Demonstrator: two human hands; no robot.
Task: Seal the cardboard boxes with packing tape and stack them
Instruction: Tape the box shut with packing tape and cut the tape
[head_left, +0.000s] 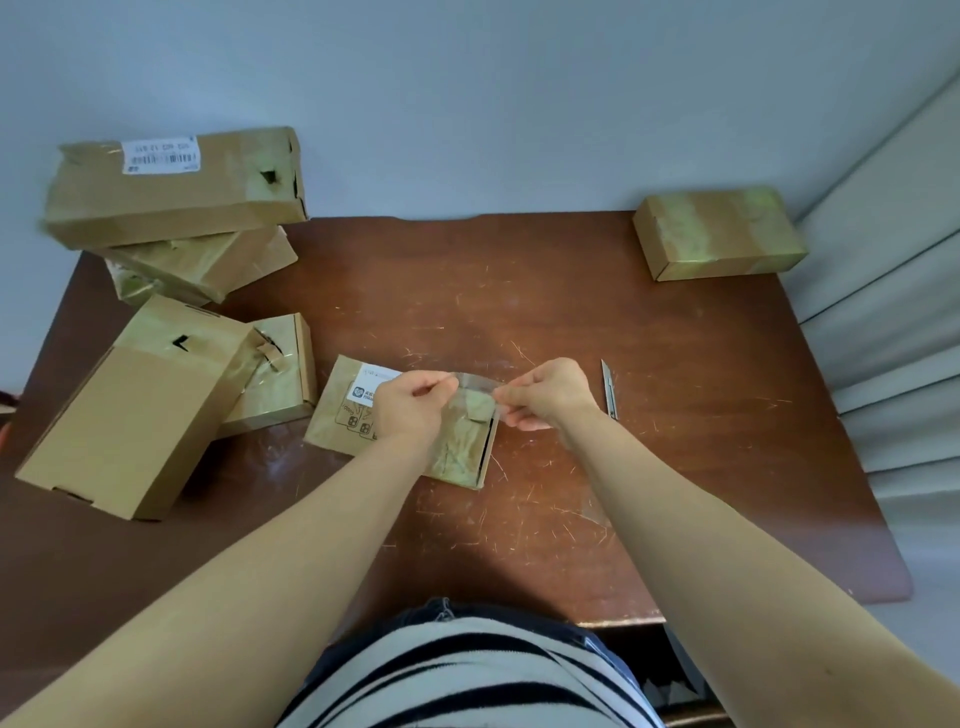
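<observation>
A flat cardboard box (337, 410) with a white label lies in the middle of the brown table (571, 312). Just above its right end, a short strip of clear packing tape (475, 383) is stretched between my hands. My left hand (410, 402) pinches the strip's left end and covers part of the box. My right hand (545, 392) pinches the right end, beside the box's open right edge.
A utility knife (609, 387) lies right of my right hand. Several taped boxes are piled at the left: a long one (171, 187) on top, a plain box (135, 405) in front. One taped box (719, 234) sits at the far right corner. Curtains hang at right.
</observation>
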